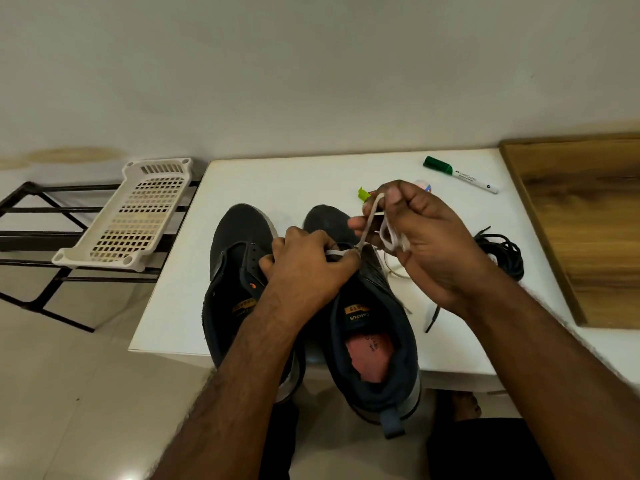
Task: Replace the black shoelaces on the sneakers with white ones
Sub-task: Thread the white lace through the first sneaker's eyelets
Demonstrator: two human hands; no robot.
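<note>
Two dark sneakers stand side by side on the white table, toes pointing away from me. The left sneaker has bare eyelets. My left hand grips the right sneaker at its eyelet area, with a white lace running out from under its fingers. My right hand holds that lace up above the shoe's toe, pinching a loop of it, with more white lace bunched in the palm. A pile of black laces lies on the table to the right of the shoes.
A green-capped marker lies at the table's far right. A small green and red item sits behind my right hand. A wooden board borders the table on the right. A white perforated plastic tray rests on a black metal rack at left.
</note>
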